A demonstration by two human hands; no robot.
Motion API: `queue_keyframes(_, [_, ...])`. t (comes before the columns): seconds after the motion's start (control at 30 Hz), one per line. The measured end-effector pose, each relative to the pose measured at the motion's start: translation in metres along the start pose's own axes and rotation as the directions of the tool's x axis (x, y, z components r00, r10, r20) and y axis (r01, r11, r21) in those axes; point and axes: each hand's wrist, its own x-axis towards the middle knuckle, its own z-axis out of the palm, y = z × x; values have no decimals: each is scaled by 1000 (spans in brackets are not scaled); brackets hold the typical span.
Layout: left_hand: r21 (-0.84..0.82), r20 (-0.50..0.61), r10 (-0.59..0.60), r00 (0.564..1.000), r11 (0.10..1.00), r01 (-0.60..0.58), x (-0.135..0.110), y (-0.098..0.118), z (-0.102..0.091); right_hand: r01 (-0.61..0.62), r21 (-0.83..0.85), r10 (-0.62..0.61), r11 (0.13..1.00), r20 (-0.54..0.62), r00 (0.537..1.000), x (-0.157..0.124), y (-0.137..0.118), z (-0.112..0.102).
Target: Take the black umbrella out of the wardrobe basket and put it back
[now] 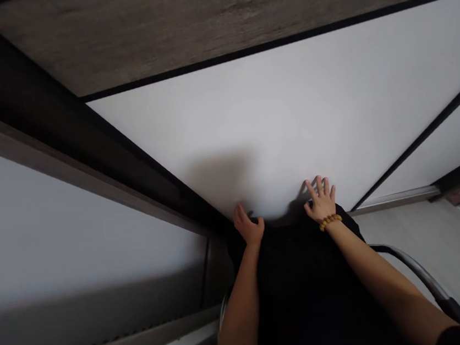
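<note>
A large white panel (289, 110), framed by dark strips, stands in front of me. My right hand (322, 202) has its fingers spread, with the fingertips at the lower part of the panel; a beaded bracelet (330, 221) circles that wrist. Lower left, my left hand (248, 227) is at the panel's bottom corner, thumb apart from the fingers. Nothing shows in either hand. Whether the left fingertips press on the panel is hard to tell. Below the hands, dark clothing (305, 291) covers my lap.
Across the top runs a grey wood-grain panel (229, 17). A dark upright frame (98, 148) borders the left side, beside a pale wall (53, 226). The curved metal armrest of a chair (415, 267) is at my right, above a light floor (451, 258).
</note>
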Motion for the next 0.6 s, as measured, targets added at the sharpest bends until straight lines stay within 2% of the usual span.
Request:
queue_keyframes(0.07, [-26,-127,-97,987,995,94,5,-9,0,-25,-26,26,999,18,1000,2,4,0])
queue_keyframes(0.13, [-62,-200,-206,958,978,197,10,-17,1,-44,-41,45,998,25,999,2,8,-1])
queue_keyframes(0.27, [-101,-141,-318,938,947,306,22,-31,3,-126,-49,126,991,3,992,2,8,-1])
queue_keyframes(0.37, [-111,-83,-330,940,941,321,29,-39,5,-193,-18,192,981,-45,980,3,3,3])
queue_keyframes(0.47, [-131,-85,-301,950,948,289,32,-45,6,-193,53,199,980,-134,971,5,0,9])
queue_keyframes(0.6, [-165,-103,-242,965,961,223,31,-55,5,-26,139,63,990,-267,962,5,-14,12])
